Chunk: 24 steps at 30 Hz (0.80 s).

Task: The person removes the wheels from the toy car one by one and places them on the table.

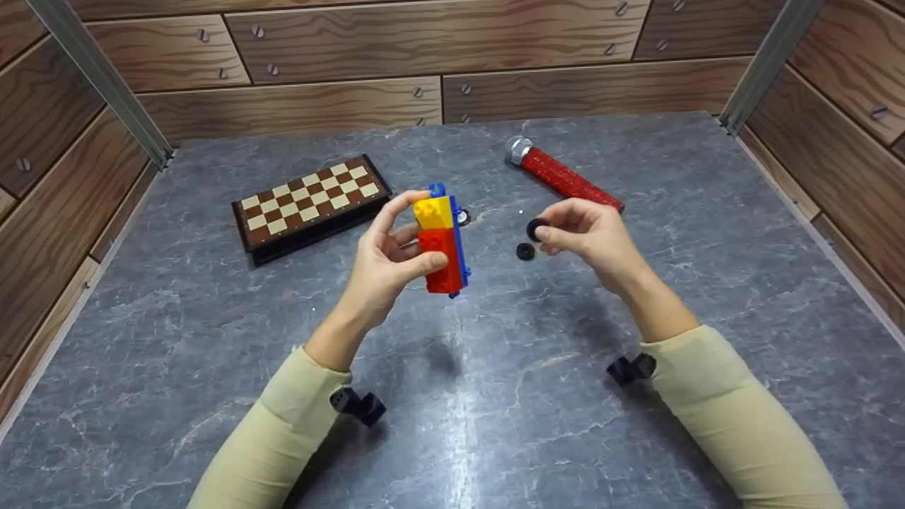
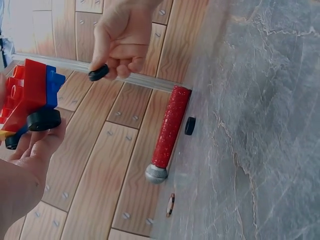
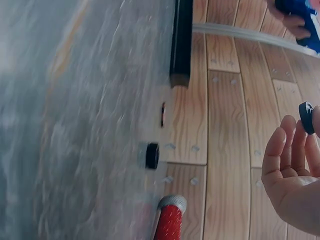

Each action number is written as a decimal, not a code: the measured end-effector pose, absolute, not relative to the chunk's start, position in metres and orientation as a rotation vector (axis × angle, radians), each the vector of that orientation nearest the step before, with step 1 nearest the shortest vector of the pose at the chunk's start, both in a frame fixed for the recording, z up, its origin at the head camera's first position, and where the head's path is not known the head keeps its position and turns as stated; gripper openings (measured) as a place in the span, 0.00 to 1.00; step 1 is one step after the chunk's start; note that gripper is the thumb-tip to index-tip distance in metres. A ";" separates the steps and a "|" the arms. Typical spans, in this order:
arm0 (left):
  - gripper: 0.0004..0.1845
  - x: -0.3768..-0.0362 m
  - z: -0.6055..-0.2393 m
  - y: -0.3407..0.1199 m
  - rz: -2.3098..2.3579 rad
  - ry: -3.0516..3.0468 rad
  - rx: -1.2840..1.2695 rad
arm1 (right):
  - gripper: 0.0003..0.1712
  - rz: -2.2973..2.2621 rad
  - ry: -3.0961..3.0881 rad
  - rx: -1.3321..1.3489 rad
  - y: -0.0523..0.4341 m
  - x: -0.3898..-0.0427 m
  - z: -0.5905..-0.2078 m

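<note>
Head view, left to right: a brown-and-cream checkered board with a dark case (image 1: 307, 200) sits on the grey marbled bench (image 1: 495, 396); the right wrist cam only catches one dark edge of it. Then the left hand (image 1: 385, 265) has a red, yellow and blue plastic brick toy (image 1: 444, 261) gripped up off the bench, thumb on the red part, studs facing left, blue base facing right. Only the left wrist cam really shows a black wheel (image 2: 44, 120) on that base, though it crops the toy's other end. Small round disc (image 1: 464, 217) peeks out beside the toy, partly blocked, can't make out what it is. Next, a loose black wheel (image 1: 525, 252) on the bench, then a glittery red microphone with a silver head (image 1: 569, 180), handle cut off in the right wrist shot. Last, the right hand (image 1: 590, 233), raised, pinching another black wheel (image 1: 535, 228) between thumb and fingers.
</note>
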State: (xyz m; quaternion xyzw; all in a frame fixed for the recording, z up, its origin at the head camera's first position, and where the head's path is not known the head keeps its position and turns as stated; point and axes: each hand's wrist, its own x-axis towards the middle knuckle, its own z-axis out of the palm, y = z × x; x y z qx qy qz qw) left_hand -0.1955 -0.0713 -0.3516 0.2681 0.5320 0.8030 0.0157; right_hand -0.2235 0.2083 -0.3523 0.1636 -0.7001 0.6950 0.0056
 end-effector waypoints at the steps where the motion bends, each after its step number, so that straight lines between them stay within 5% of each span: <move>1: 0.37 -0.195 -0.352 -0.071 2.494 1.659 0.836 | 0.11 2.171 -2.200 0.500 0.211 -0.226 -0.353; 24: 0.36 -0.195 -0.358 -0.074 2.471 1.707 0.817 | 0.22 1.743 -2.857 -0.029 0.246 -0.265 -0.378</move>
